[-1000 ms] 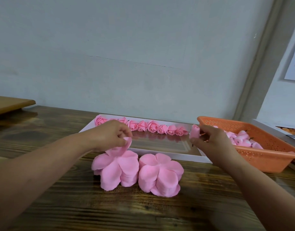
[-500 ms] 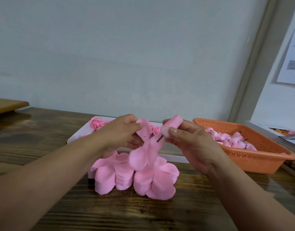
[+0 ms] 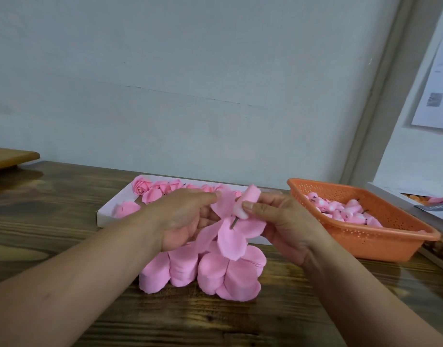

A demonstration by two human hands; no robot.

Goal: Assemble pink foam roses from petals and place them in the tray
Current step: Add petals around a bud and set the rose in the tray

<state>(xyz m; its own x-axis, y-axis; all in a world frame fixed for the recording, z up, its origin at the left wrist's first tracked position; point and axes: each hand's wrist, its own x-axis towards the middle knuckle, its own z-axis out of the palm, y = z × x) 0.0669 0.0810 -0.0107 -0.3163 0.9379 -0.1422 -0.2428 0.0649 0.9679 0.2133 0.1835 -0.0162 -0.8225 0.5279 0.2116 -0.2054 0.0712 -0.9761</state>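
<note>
On the wooden table [image 3: 65, 234], the white tray [image 3: 108, 216] at eleven o'clock holds a row of finished roses [image 3: 140, 187]; the orange basket [image 3: 365, 236] sits at three. Petal stacks [image 3: 203, 271] lie at centre. Both hands have met above them: the left hand [image 3: 180, 219] pinches a petal sheet [image 3: 230, 234], the right hand [image 3: 283, 224] grips a bud core [image 3: 248, 204], its stem just piercing the sheet, so wrapping comes next.

Both forearms reach forward and meet in the middle, bare to the elbow. The left hand [image 3: 183, 216] has its palm turned to the right and its fingertips pinch a petal sheet [image 3: 230, 234]. The right hand [image 3: 280, 221] pinches a rolled foam bud [image 3: 248, 204] between thumb and curled fingers.
</note>
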